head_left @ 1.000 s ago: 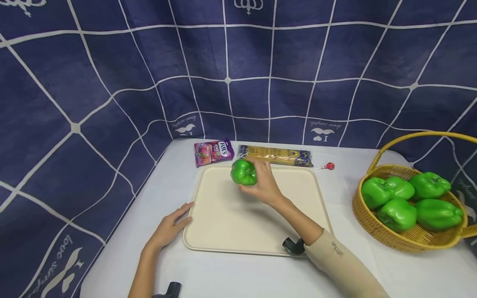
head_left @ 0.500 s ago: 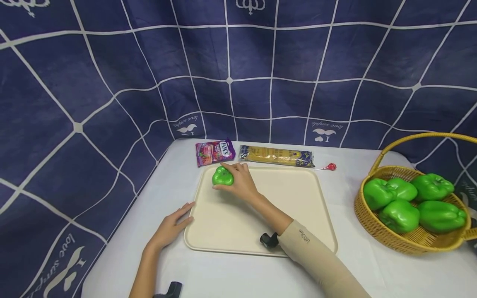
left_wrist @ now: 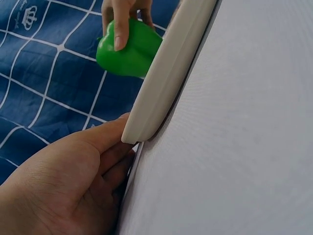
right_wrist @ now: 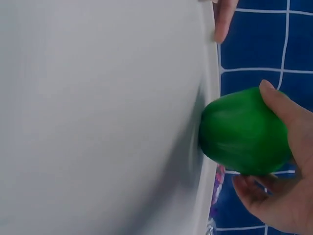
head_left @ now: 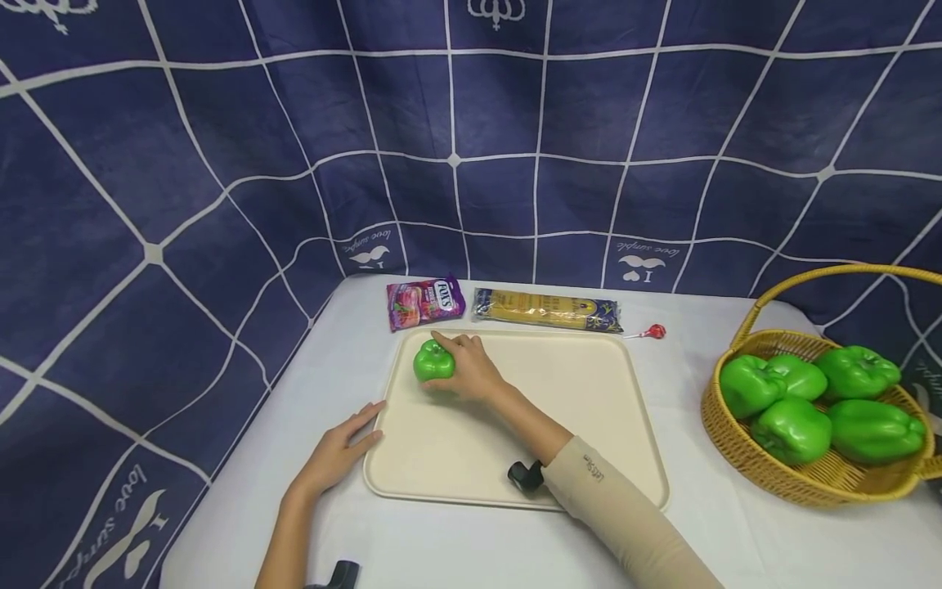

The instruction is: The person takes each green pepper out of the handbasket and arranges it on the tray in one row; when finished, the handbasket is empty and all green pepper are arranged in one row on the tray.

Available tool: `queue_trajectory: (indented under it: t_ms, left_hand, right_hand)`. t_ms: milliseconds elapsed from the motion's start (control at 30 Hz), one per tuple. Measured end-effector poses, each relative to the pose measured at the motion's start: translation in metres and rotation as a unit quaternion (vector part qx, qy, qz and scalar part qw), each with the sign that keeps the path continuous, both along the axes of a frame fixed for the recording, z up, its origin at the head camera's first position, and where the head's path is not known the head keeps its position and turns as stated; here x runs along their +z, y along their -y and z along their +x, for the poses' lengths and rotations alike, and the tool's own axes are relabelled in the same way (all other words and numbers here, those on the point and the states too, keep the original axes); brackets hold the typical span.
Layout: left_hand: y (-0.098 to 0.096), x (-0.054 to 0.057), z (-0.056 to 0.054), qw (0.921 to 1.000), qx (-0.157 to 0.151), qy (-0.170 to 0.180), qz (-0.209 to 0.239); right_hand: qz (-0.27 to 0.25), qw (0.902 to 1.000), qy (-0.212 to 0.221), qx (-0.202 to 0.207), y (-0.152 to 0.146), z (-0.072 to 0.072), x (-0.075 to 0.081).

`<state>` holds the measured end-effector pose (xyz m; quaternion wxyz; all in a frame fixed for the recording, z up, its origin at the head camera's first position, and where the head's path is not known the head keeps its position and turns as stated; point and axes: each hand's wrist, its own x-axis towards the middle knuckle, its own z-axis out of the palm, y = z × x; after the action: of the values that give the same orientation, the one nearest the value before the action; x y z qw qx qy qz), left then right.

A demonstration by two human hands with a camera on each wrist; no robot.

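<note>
My right hand grips a green bell pepper between thumb and fingers at the far left corner of the cream tray. In the right wrist view the pepper has its lower end right at the tray surface, the thumb on one side and fingers on the other. My left hand rests on the white table with its fingers extended, fingertips at the tray's left edge. The left wrist view shows that hand against the tray rim, with the pepper beyond.
Behind the tray lie a purple candy bag, a pasta packet and a red lollipop. A yellow wicker basket with several green peppers stands at the right. A blue checked cloth hangs behind the table.
My right hand has carried the pepper leftward across the tray, then lowered it slightly toward the far left corner. My left hand has stayed at the tray's edge.
</note>
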<state>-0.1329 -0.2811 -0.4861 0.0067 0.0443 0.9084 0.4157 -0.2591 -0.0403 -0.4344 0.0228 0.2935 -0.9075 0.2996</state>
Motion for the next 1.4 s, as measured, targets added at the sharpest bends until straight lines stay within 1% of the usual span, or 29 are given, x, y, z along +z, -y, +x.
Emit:
queue_trajectory:
  t_ms: [133, 300, 467, 600, 767, 1000, 1200, 1300, 1400]
  left_hand:
    - [0.000, 0.000, 0.000, 1.0000, -0.001, -0.002, -0.006]
    - [0.001, 0.000, 0.000, 0.9999, -0.003, -0.006, -0.008]
    - [0.000, 0.000, -0.001, 0.9999, -0.005, -0.014, -0.007]
    - [0.000, 0.000, -0.001, 0.9999, -0.008, -0.014, -0.005]
    - [0.000, 0.000, -0.002, 0.9999, -0.012, -0.009, -0.001]
    - [0.001, -0.001, -0.001, 0.9998, -0.010, -0.015, -0.005]
    - [0.001, -0.001, 0.000, 0.9999, -0.009, -0.011, -0.005]
    - [0.001, 0.000, 0.000, 0.9999, -0.010, -0.011, -0.005]
    - [0.001, 0.001, 0.000, 0.9999, -0.008, -0.008, -0.007]
  right_hand:
    - [-0.019, 0.9998, 0.003, 0.004, 0.010, -0.002, -0.002]
    - [-0.039, 0.9991, 0.012, -0.013, 0.032, 0.000, -0.004]
    - [-0.047, 0.9985, 0.018, -0.023, 0.049, 0.003, -0.006]
    - [-0.039, 0.9988, 0.014, -0.025, 0.057, 0.004, -0.009]
    - [-0.024, 0.9993, 0.008, -0.027, 0.062, 0.005, -0.011]
    - [-0.025, 0.9992, 0.011, -0.029, 0.064, 0.007, -0.011]
    - [-0.023, 0.9992, 0.004, -0.032, 0.065, 0.009, -0.013]
    - [-0.022, 0.9992, -0.007, -0.031, 0.062, 0.009, -0.010]
    - [-0.021, 0.9995, -0.015, -0.020, 0.056, 0.010, -0.002]
